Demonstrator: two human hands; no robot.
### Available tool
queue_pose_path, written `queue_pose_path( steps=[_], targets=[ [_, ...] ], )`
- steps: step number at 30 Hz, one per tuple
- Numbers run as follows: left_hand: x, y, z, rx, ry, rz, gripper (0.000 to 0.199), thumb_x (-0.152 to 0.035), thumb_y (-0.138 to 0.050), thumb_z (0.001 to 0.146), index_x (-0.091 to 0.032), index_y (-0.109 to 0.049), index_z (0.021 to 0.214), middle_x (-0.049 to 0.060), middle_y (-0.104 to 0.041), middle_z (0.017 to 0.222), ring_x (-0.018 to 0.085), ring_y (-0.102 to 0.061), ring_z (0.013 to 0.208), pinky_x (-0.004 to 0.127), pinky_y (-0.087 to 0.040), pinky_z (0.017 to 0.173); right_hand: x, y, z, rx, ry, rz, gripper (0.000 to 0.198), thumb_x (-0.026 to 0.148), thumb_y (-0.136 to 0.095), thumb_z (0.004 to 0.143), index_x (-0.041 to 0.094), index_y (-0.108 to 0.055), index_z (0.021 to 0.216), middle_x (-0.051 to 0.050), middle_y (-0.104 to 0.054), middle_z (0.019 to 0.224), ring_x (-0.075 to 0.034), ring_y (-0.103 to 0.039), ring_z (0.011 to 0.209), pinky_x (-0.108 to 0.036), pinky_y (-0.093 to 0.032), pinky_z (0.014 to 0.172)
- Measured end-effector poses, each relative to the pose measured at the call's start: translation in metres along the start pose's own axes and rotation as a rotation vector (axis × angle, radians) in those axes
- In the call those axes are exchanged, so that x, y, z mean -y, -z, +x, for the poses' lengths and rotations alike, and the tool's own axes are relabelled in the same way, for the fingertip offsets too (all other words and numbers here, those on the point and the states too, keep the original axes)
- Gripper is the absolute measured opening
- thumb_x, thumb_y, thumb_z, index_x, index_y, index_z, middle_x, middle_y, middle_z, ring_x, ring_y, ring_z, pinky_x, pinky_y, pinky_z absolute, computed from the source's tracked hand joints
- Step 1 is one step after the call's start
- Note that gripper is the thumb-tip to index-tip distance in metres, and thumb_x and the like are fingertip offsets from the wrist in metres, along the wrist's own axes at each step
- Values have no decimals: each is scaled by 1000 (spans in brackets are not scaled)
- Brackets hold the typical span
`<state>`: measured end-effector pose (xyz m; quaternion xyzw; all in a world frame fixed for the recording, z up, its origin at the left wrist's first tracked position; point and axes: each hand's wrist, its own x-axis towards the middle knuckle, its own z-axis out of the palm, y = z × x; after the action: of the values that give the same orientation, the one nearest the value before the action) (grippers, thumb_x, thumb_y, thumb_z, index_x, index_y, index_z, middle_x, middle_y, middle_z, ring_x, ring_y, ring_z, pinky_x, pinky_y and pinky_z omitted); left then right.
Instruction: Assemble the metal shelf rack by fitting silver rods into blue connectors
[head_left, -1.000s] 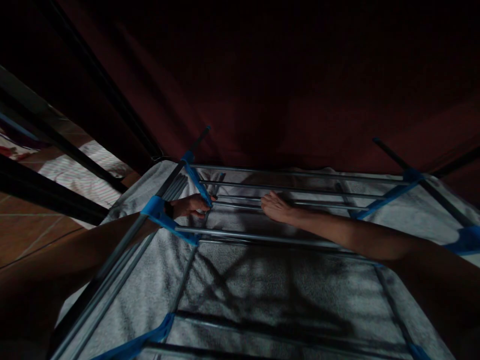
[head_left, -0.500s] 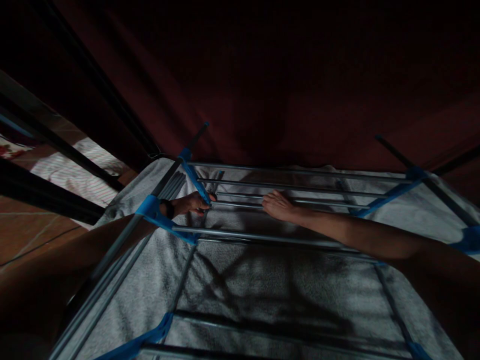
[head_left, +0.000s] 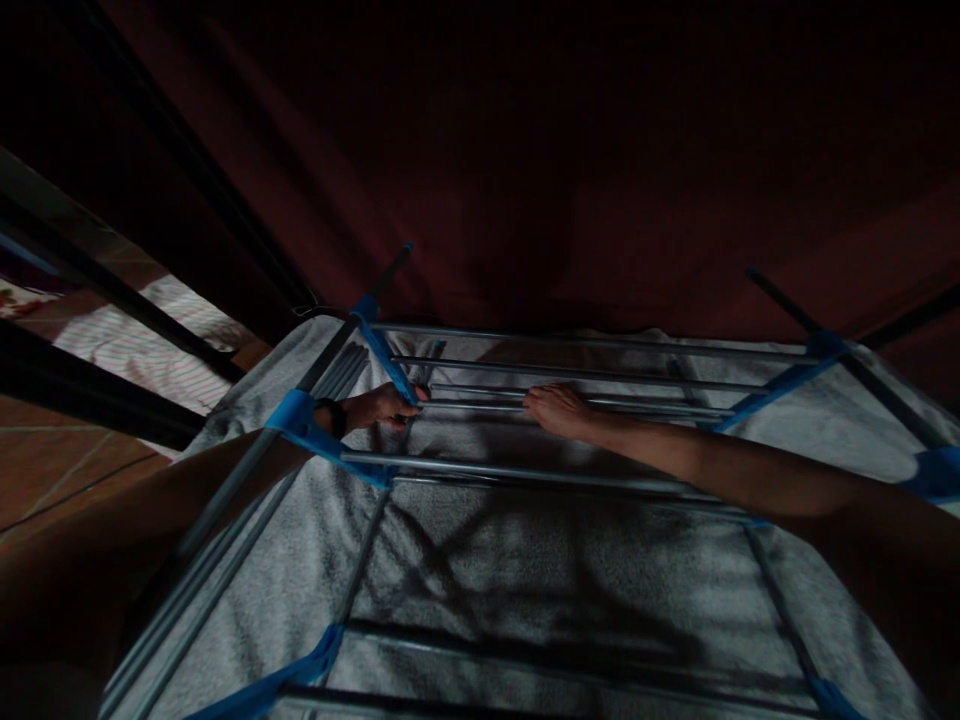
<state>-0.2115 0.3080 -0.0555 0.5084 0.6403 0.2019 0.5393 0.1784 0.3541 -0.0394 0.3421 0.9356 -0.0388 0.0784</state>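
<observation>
A rack of grey metal tubes [head_left: 525, 468] joined by blue plastic connectors stands in front of me. My left hand [head_left: 381, 405], with a dark band at the wrist, reaches under the left side rail. Its fingers close round the lower end of a slanting blue connector [head_left: 391, 362], where a crossbar meets it. Farther right, my right hand [head_left: 559, 408] is wrapped round a thin metal crossbar [head_left: 472, 405] near its middle. Its fingertips are hidden behind the bar. A matching blue connector [head_left: 784, 385] holds the crossbars at the right end.
Grey cloth [head_left: 450, 570] lies under the rack. Behind it hangs a dark red curtain-like surface [head_left: 525, 230]. Several loose-looking tubes [head_left: 341, 372] lie along the left side. Dark bars [head_left: 97, 390] stand at left, with striped cloth [head_left: 150, 345] and tiled floor [head_left: 52, 470] beyond.
Both hands stay at the same places on the rack. The view has shifted very slightly, so the rack appears a little farther left.
</observation>
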Motion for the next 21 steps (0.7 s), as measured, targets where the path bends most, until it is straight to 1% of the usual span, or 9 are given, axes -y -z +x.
queue_pose_path(
  steps=[4, 7, 11, 14, 16, 18, 21],
  targets=[
    [1, 0, 1, 5, 17, -1, 87, -58, -93, 50, -26, -67, 127, 14, -64, 134, 38, -62, 122, 41, -63, 84, 2, 2, -2, 5, -40, 17, 29, 26, -41, 106, 17, -67, 116, -13, -68, 120, -25, -66, 108, -34, -47, 92],
    [0, 0, 0, -4, 18, -22, 86, -56, -94, 50, -24, -69, 126, 15, -64, 134, 37, -62, 121, 40, -62, 82, 3, 1, -3, -4, -52, 40, 30, 24, -39, 106, 17, -66, 116, -12, -67, 121, -24, -65, 106, -34, -47, 89],
    [-4, -2, -5, 18, -15, -46, 83, -57, -91, 56, -20, -69, 127, 15, -62, 137, 33, -61, 120, 35, -59, 80, 4, -5, -3, -16, -78, 130, 28, 22, -39, 107, 16, -65, 114, -13, -65, 122, -22, -64, 106, -31, -47, 86],
    [-9, -4, -9, -1, 11, -30, 86, -58, -90, 56, -19, -66, 129, 14, -65, 131, 31, -62, 116, 34, -58, 79, 4, -9, -1, -13, -86, 190, 25, 22, -42, 106, 17, -66, 110, -12, -65, 119, -20, -64, 105, -29, -46, 85],
    [-13, -6, -10, -7, 23, -4, 83, -59, -90, 55, -20, -68, 125, 13, -67, 127, 32, -62, 117, 34, -59, 78, 4, -9, -1, -19, -105, 212, 23, 23, -44, 105, 18, -66, 108, -11, -65, 118, -20, -64, 104, -29, -46, 85],
    [-17, -9, -11, -19, 25, 19, 80, -61, -91, 51, -22, -71, 117, 11, -68, 126, 34, -61, 121, 34, -61, 77, 6, -7, 0, -22, -137, 221, 22, 24, -45, 105, 18, -67, 108, -10, -66, 119, -20, -64, 103, -28, -46, 84],
    [-22, -13, -12, -68, 35, 39, 82, -66, -90, 45, -23, -71, 112, 11, -68, 126, 37, -60, 123, 35, -63, 75, 7, -5, 1, -4, -139, 217, 24, 27, -46, 105, 19, -68, 105, -9, -68, 117, -20, -65, 102, -28, -47, 83]
  ],
)
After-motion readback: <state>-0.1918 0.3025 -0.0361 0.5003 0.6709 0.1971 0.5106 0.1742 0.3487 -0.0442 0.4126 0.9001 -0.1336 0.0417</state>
